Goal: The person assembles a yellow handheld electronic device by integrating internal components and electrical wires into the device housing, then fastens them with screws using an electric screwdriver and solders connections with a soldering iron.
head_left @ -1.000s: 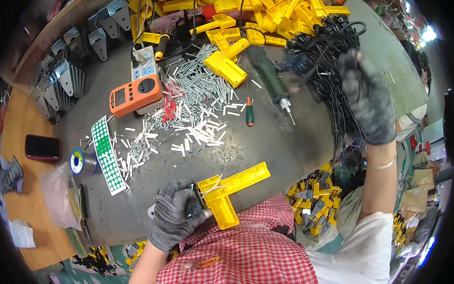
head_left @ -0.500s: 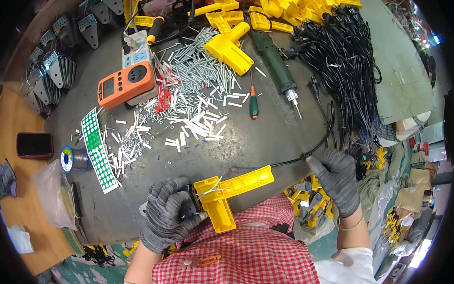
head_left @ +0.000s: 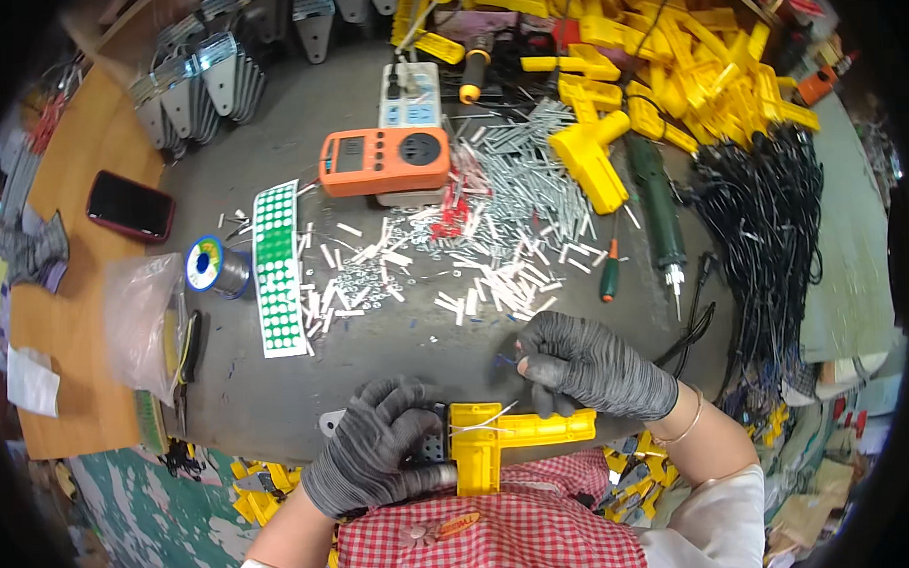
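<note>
A yellow T-shaped plastic housing lies open side up at the table's near edge, thin white wires across it. My left hand, in a grey glove, is closed round its left end, where a dark perforated metal part shows beside the thumb. Above the housing's long arm, my gloved right hand pinches the end of a black cord. Thin blue wire ends stick out left of the fingertips. The cord's run beneath the right hand is hidden.
Screws and white sleeves are heaped mid-table, near an orange meter. A green electric screwdriver and a small screwdriver lie right of them. Black cords pile far right; yellow housings behind; solder spool left.
My right hand has moved left and inward with the cord's end, from the right table edge to above the housing. The view has shifted; the left hand still holds the housing.
</note>
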Motion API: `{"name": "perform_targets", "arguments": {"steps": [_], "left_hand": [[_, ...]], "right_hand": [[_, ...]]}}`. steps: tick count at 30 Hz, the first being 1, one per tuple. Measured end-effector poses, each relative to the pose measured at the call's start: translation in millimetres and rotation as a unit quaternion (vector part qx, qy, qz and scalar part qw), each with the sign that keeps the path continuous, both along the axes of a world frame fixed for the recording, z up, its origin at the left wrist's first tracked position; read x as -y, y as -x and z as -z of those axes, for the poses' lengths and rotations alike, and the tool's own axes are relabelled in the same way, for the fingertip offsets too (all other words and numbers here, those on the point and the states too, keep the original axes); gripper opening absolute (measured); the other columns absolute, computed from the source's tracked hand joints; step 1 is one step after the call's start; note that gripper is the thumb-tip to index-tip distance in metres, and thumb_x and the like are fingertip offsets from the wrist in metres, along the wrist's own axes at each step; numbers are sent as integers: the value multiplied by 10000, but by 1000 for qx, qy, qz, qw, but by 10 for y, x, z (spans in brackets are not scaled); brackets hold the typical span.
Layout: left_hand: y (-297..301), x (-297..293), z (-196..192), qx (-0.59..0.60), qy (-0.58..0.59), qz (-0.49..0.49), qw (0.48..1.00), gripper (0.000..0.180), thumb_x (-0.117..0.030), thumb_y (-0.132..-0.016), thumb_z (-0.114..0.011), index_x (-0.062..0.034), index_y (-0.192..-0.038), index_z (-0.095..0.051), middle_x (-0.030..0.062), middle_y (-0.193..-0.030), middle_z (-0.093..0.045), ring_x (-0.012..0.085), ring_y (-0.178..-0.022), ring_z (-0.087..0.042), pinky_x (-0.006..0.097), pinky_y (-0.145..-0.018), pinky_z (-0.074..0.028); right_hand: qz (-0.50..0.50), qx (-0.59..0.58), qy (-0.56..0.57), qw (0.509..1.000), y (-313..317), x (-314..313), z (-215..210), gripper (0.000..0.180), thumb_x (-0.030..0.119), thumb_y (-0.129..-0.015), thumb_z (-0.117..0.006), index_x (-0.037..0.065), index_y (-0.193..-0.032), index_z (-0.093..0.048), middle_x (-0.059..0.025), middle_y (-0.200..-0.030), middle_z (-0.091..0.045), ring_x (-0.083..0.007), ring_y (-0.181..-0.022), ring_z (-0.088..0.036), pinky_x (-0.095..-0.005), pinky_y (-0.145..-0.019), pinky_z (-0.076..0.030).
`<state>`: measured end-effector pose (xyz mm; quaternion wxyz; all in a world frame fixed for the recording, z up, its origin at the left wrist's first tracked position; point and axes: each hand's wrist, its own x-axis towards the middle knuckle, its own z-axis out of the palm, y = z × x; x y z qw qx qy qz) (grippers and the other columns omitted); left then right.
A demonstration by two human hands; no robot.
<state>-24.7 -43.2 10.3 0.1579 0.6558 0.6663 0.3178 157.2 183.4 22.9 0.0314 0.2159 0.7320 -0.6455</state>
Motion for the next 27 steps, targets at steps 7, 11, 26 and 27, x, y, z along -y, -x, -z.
{"name": "perform_targets", "arguments": {"steps": [7,11,26,27], "left_hand": [[375,-687,16,-38,24,-57,997,190,-234,-774,-755,-146,-939,-723,77,-1062,-639,290,-1014,-592,421,-832,-511],[561,-1066,89,-273,-37,82,958,197,-243,-847,-620,-160,-1001,-711,73,-1094,-619,276,-1004,-570,431,-841,-499],[-32,-645,-46,235,5,-90,968,233,-88,-861,-718,-52,-1090,-691,125,-955,-707,280,-838,-692,362,-724,-550],[-43,-643,-43,234,6,-93,968,233,-88,-861,-718,-52,-1090,-691,125,-955,-707,280,-838,-692,362,-724,-550]], "right_hand": [[-24,-14,-248,968,132,197,13,266,236,-993,-552,22,-1152,-542,-215,-913,-642,-402,-814,-661,-432,-722,-546],[-30,-16,-185,982,52,246,17,290,245,-982,-595,-20,-1097,-613,-169,-921,-667,-328,-818,-691,-401,-726,-556],[136,-2,28,990,208,215,68,276,242,-923,-709,8,-1067,-722,-41,-823,-682,-75,-695,-585,-244,-644,-491],[118,-5,2,993,203,211,93,284,243,-915,-718,22,-1093,-725,-47,-852,-697,-77,-695,-599,-233,-645,-494]]}}
